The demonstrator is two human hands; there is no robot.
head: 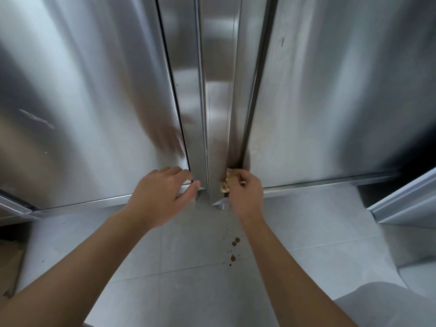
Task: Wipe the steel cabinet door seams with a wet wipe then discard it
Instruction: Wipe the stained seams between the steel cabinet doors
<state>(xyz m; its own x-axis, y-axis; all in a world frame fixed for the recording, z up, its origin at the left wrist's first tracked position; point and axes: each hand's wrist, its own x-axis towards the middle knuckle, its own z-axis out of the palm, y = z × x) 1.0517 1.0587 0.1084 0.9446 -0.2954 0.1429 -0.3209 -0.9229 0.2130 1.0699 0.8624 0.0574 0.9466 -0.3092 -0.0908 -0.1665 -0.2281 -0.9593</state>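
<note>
Grip at the foot of the right seam (pixel 250 114), its length running straight up

Pinched in the right hand (pixel 246 193), the crumpled, brown-stained wet wipe (pixel 225 182) sits at the seam's bottom end, between centre post (pixel 218 90) and right door (pixel 330 102); every unwiped stretch lies above the grip, so an upward stroke looks likely (the left hand (pixel 162 197), fingers near straight, merely rests on the left door (pixel 82 102) at its lower corner, holding nothing)
</note>
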